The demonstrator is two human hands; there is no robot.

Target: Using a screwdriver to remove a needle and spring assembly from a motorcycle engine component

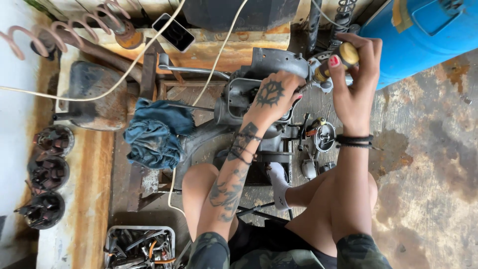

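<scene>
Hands working on a grey metal engine casing (pixel 259 94) at frame centre.
Left hand (pixel 271 97) is pressing flat on it; right hand (pixel 356 74) is gripping a yellow-handled screwdriver (pixel 334 64). Loose parts beside it suggest disassembly is partway.

- A screwdriver (pixel 334 64) with a yellow-and-black handle lies slanted, handle up at the right, its tip end pointing down-left toward the casing.
- A grey metal engine casing (pixel 259 94), grimy and partly stripped, sits on the floor between the knees.
</scene>
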